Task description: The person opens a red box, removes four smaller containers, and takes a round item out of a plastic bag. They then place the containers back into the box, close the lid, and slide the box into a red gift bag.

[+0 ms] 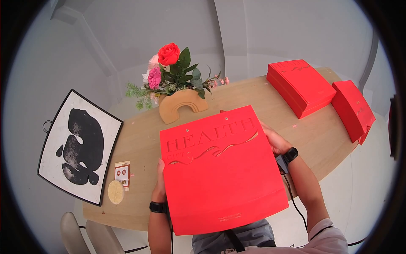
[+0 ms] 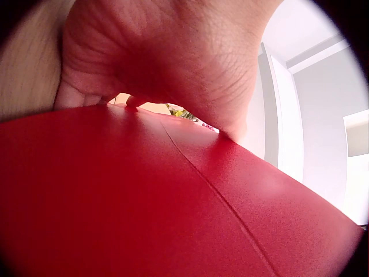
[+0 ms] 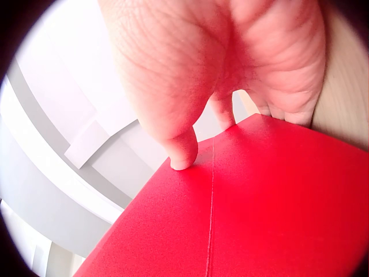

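A large red paper gift bag point(image 1: 224, 182) with "HEALTH" and a wavy cut-out on its front is held up over the table's near edge, in front of the person's lap. Two small holes show near its top edge. My left hand point(image 1: 160, 182) grips its left side, and my right hand point(image 1: 277, 142) holds the upper right side. In the left wrist view, the left hand point(image 2: 161, 63) bends over the edge of the creased side panel. The right wrist view has the thumb point(image 3: 183, 153) pressing the opposite panel, with the other fingers partly hidden behind the edge.
Beyond the bag stands an arch-shaped vase point(image 1: 169, 111) of flowers. A red box point(image 1: 300, 86) and another red bag point(image 1: 353, 112) are at the right end. To the left are a framed picture point(image 1: 57, 131), small cards point(image 1: 122, 170) and a round pale disc point(image 1: 116, 192). Chairs point(image 1: 101, 237) stand lower left.
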`<action>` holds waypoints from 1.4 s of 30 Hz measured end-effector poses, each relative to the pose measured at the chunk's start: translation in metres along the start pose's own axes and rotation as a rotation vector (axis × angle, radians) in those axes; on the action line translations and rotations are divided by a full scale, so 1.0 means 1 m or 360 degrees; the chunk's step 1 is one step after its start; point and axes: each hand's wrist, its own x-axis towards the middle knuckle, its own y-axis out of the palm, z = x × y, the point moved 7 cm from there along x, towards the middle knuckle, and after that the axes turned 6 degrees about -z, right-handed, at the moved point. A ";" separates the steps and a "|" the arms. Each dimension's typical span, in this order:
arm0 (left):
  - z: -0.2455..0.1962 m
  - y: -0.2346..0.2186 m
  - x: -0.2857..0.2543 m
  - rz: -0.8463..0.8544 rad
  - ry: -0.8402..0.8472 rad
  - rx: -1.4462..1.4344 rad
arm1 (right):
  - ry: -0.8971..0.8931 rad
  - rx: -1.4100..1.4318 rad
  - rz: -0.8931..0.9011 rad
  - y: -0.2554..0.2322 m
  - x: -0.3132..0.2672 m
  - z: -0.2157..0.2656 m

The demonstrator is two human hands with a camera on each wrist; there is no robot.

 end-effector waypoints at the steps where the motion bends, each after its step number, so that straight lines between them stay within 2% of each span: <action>1: -0.001 0.000 0.001 0.0000 0.0018 0.0015 | 0.0000 0.0000 0.0000 0.000 0.000 0.000; 11: -0.002 -0.001 0.004 0.0014 0.0086 0.0011 | -0.0026 0.0005 0.0043 -0.002 0.002 -0.002; 13: -0.009 0.004 -0.001 -0.0032 0.0111 0.0136 | -0.0011 -0.0003 0.0020 -0.001 0.001 0.000; 19: -0.007 0.004 -0.003 -0.0067 0.0019 0.0102 | -0.0021 0.0003 0.0063 -0.002 0.003 -0.002; 25: -0.010 0.005 -0.001 -0.0032 0.0099 0.0161 | -0.0017 0.0001 0.0073 -0.001 0.002 -0.001; 34: -0.016 0.012 -0.004 -0.0017 0.0102 0.0191 | -0.0011 -0.0009 0.0052 0.000 0.001 0.000; 42: -0.004 0.001 -0.001 -0.0038 0.0030 0.0064 | -0.0010 0.0016 0.0075 -0.002 0.002 -0.001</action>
